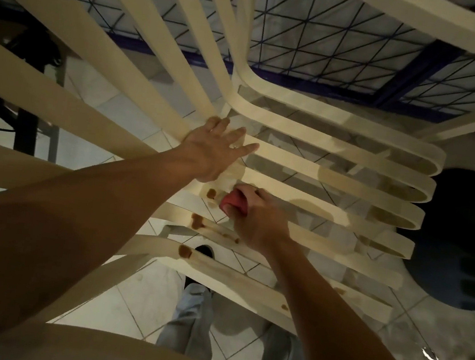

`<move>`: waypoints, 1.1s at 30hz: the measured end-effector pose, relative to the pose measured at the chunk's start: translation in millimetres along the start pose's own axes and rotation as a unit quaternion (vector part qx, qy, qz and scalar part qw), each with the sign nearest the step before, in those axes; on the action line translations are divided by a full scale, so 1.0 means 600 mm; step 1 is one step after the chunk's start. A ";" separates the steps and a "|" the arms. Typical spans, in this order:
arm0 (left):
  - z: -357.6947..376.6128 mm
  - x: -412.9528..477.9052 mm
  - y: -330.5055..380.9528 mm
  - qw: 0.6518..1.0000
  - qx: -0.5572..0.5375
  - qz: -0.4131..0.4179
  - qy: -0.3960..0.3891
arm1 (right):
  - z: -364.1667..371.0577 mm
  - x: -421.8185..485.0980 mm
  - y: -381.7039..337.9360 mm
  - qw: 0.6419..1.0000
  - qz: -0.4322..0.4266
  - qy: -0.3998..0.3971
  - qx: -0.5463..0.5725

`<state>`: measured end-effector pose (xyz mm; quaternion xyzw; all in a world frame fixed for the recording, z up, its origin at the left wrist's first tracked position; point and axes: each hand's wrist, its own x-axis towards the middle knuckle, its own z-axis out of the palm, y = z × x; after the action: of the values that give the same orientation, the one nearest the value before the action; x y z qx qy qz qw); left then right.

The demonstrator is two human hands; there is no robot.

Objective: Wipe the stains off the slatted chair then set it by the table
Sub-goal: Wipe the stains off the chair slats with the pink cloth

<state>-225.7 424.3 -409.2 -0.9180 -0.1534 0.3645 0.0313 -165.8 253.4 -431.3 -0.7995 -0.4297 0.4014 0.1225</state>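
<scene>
Several stains (195, 221) left, wiping step: left hand (217, 150) spread on slatted chair (321, 166), right hand (256, 221) grips red cloth (233, 203) — nearest one next.

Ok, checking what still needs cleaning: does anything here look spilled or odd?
Yes. Brown stains blot the near slats of the chair, just left of the right hand gripping a red cloth. The left hand lies flat on a slat. The floor at lower right looks wet.

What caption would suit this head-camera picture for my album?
Left hand flat on a cream slatted chair; right hand grips a red cloth beside brown stains.
</scene>
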 end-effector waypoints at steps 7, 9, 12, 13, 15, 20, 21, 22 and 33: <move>-0.010 -0.005 -0.005 1.000 -0.008 0.019 -0.020 | 0.022 0.004 -0.007 0.993 0.008 0.036 0.114; -0.010 -0.003 -0.009 0.999 -0.028 0.023 -0.016 | 0.022 0.001 -0.003 0.992 0.008 0.038 0.123; -0.010 0.000 -0.012 0.998 -0.054 0.028 -0.007 | 0.022 0.003 -0.006 0.991 -0.004 0.032 0.128; -0.010 0.000 -0.012 0.998 -0.064 0.029 -0.004 | 0.024 0.006 -0.011 0.992 -0.014 0.031 0.123; -0.009 0.000 -0.012 0.996 -0.083 0.032 0.002 | 0.029 0.014 -0.023 0.991 -0.035 0.037 0.123; -0.006 0.000 -0.017 0.994 -0.101 0.038 0.010 | 0.039 0.036 -0.053 0.986 -0.017 0.038 0.159; -0.006 -0.001 -0.018 0.994 -0.103 0.039 0.008 | 0.039 0.035 -0.053 0.988 -0.015 0.036 0.153; -0.007 -0.002 -0.017 0.994 -0.106 0.040 0.004 | 0.036 0.033 -0.052 0.989 -0.011 0.032 0.147; -0.016 -0.006 -0.015 0.992 -0.126 0.030 -0.008 | 0.005 0.011 -0.012 0.992 0.074 0.043 0.091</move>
<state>-224.1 432.2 -398.5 -0.9158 -0.1707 0.3504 -0.0970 -170.4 262.4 -432.6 -0.8312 -0.3257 0.4117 0.1830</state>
